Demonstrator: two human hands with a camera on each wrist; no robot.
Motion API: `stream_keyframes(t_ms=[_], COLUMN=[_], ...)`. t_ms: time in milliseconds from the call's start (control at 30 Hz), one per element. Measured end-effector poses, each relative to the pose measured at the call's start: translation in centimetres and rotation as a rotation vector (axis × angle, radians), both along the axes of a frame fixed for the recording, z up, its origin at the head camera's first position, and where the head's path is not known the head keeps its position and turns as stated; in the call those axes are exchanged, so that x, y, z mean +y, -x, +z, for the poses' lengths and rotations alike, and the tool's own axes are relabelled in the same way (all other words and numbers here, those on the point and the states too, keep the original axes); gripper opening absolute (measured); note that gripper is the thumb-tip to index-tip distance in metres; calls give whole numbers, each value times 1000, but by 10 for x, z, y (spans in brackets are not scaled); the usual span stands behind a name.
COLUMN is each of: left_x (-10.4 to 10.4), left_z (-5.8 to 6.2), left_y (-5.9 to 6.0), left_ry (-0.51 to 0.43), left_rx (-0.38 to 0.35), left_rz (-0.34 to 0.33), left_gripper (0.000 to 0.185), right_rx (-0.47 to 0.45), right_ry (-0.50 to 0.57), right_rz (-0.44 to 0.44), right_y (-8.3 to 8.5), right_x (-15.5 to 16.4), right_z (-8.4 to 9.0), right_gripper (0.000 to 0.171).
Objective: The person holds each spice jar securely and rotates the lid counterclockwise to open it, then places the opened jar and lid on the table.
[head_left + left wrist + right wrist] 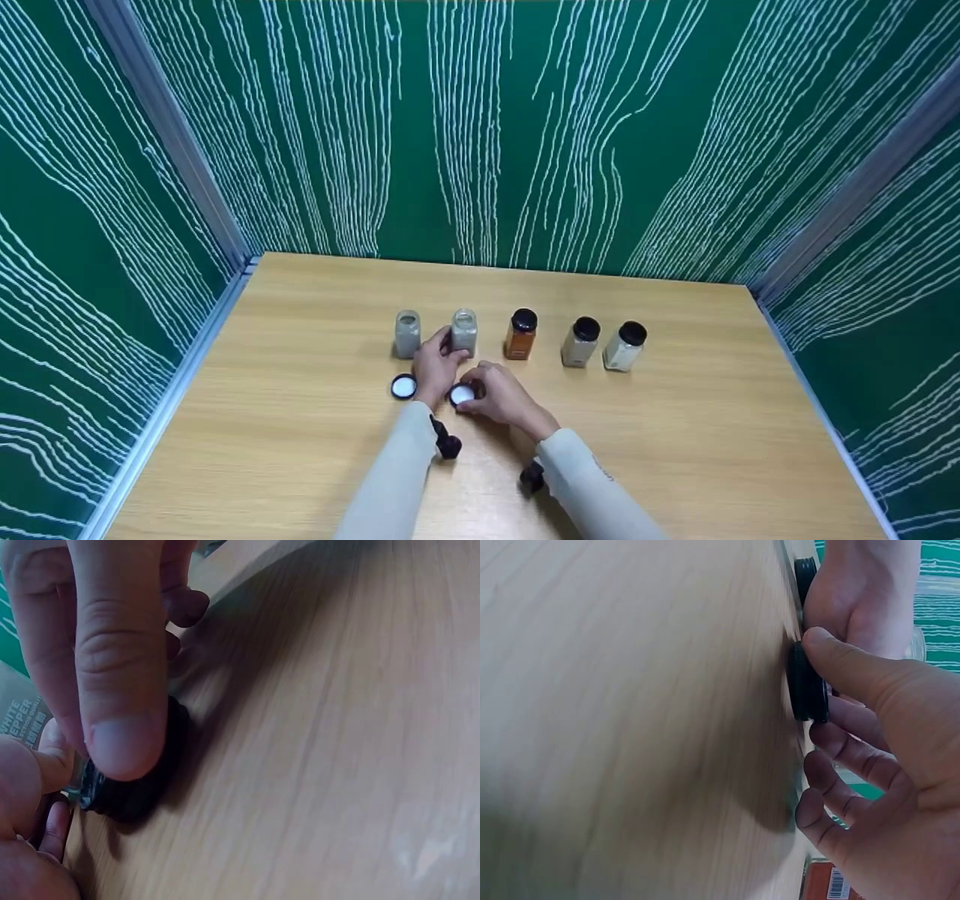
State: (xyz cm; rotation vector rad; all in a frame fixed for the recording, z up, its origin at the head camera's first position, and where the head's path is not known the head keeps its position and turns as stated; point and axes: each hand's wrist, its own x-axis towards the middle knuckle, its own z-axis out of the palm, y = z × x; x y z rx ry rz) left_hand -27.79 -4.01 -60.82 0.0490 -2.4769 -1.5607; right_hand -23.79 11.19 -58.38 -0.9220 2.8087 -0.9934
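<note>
My left hand (435, 370) holds an open spice jar (464, 334) of greyish powder, fingers and thumb at its lower sides. In the left wrist view its label (26, 720) reads white pepper. Just in front of it, my right hand (504, 394) pinches a black screw cap (462, 395) between thumb and fingers, white liner facing up. The right wrist view shows this cap (808, 682) at the tabletop, thumb on its edge, the other fingers loosely bent. A second uncapped jar (407, 334) stands left of the left hand, and another upturned black cap (403, 386) lies before it.
To the right stand three capped jars: one with orange-red contents (520, 336), one greyish (580, 343) and one pale (625, 347). The wooden table (712, 427) is bounded by green panels (465, 150) with white wavy lines and grey metal posts.
</note>
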Motion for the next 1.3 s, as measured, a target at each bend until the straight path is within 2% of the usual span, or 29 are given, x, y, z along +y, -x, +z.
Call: stream_keyframes(t_ms=[133, 300, 400, 633, 767, 933, 1167, 1300], left_x=[0, 0, 0, -1, -1, 0, 1, 1], left_z=[1, 2, 0, -2, -1, -1, -1, -1], left_y=[0, -1, 0, 0, -1, -1, 0, 2], left_ry=[-10, -37, -22, -20, -1, 15, -20, 11], left_rx=[15, 17, 25, -22, -39, -27, 5, 2], left_rz=[-2, -14, -16, -6, 1, -6, -24, -18], left_gripper=[56, 56, 56, 58, 59, 57, 56, 56], right_rx=[24, 4, -21, -77, -88, -69, -29, -30], right_ry=[-5, -15, -24, -50, -40, -22, -16, -18], right_rz=[9, -9, -29, -69, -63, -50, -31, -30], right_y=[-1, -2, -3, -5, -5, -6, -5, -4], right_x=[0, -2, -3, -3, -3, -2, -1, 0], right_z=[1, 1, 1, 0, 0, -2, -2, -1], right_gripper=[30, 32, 33, 35, 35, 35, 33, 34])
